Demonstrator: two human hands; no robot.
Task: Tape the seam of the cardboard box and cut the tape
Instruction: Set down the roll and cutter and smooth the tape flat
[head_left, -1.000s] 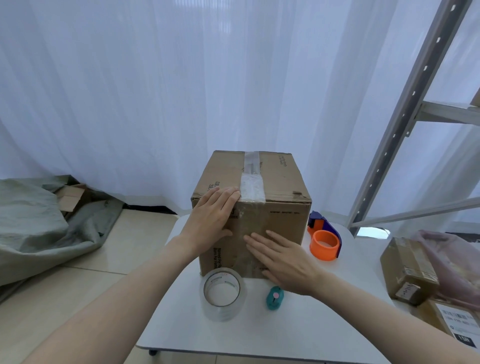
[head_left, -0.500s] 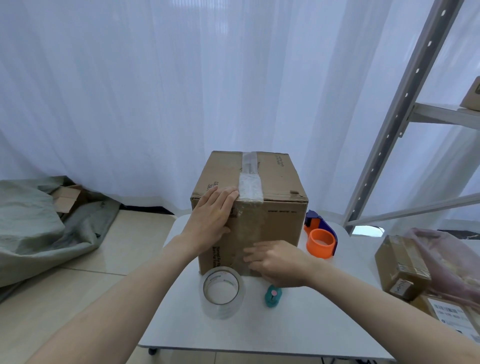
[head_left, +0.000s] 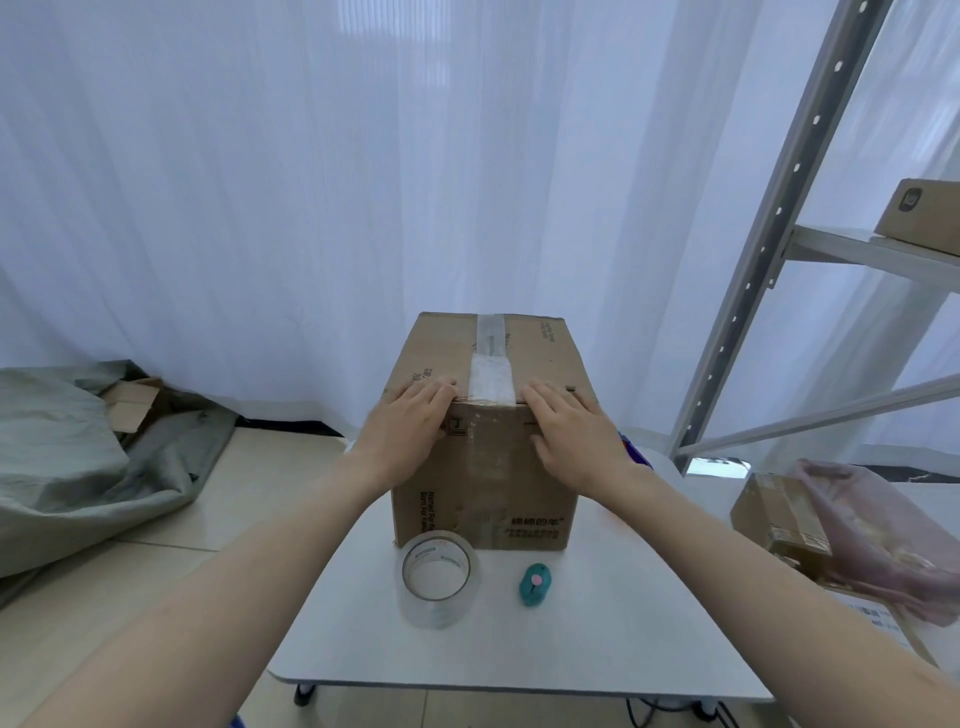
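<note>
A brown cardboard box (head_left: 483, 499) stands on the small white table (head_left: 597, 634). A strip of clear tape (head_left: 491, 364) runs along the top seam and down the near face. My left hand (head_left: 410, 431) lies flat over the top near edge, left of the tape. My right hand (head_left: 576, 436) lies flat on the same edge, right of the tape. Neither hand holds anything. A roll of clear tape (head_left: 438, 577) stands in front of the box, with a small teal cutter (head_left: 534, 584) to its right.
Behind my right hand, a blue tape dispenser (head_left: 635, 452) shows only partly. A metal shelf frame (head_left: 769, 249) rises at right with a box on it. More boxes and a pink bag (head_left: 883, 535) sit low at right. Grey cloth (head_left: 62, 457) lies on the floor at left.
My right hand has risen from the lower front face of the box to its top near edge. My left hand has stayed at the top edge.
</note>
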